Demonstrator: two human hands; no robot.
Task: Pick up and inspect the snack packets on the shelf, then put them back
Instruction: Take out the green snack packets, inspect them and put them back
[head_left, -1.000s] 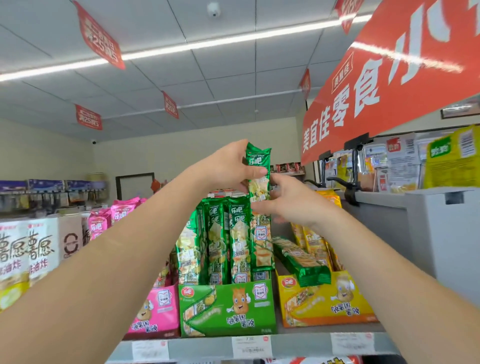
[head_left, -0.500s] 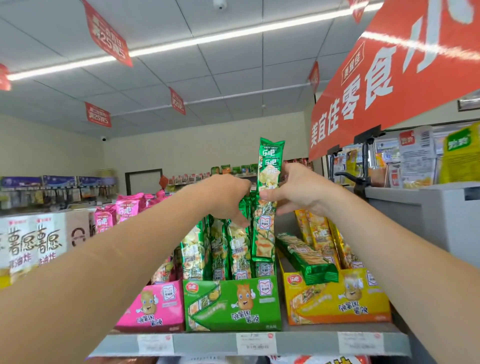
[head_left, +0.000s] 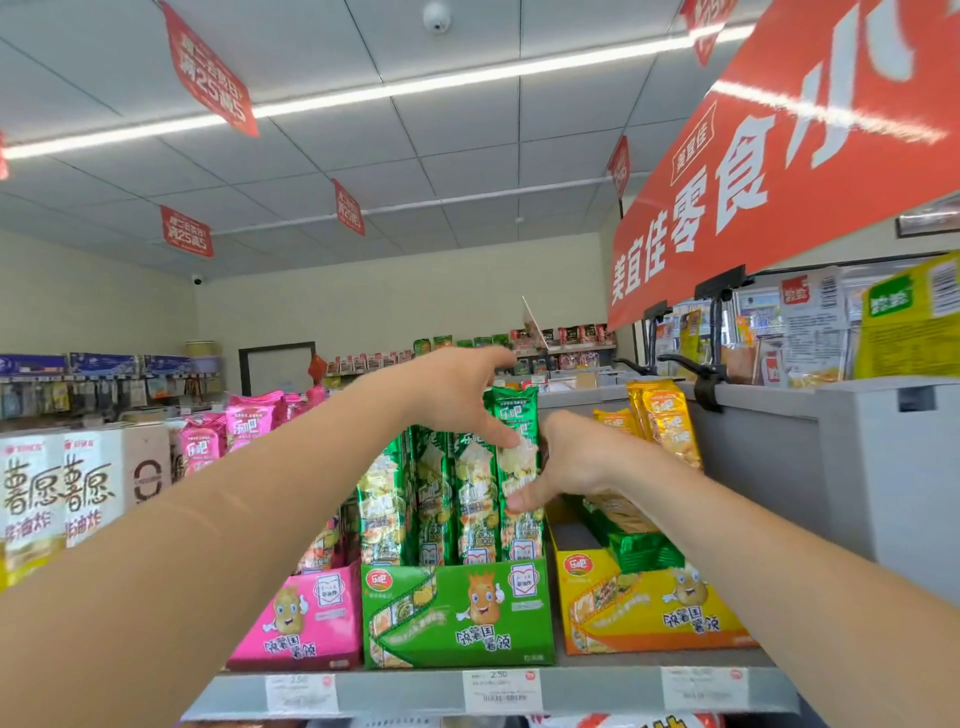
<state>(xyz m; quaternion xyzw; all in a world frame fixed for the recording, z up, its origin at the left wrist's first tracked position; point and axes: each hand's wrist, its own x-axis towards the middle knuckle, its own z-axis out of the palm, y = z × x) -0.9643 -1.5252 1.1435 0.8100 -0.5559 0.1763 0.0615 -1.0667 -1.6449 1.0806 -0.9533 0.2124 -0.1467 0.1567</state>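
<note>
- The tall green foil snack packet (head_left: 515, 415), raised half a second ago, now stands inside the green cardboard display box (head_left: 457, 613), at its right end.
- The right hand (head_left: 582, 462) pinches the packet; the left hand (head_left: 457, 395) is spread wide, thumb touching it.
- Judgement: replacement nearly complete; release remains.

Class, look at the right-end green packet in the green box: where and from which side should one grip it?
Pinch the green packet near its top, front and back, coming from the right: it stands upright at the row's right end, top above its neighbours, foot in the green box.
</note>
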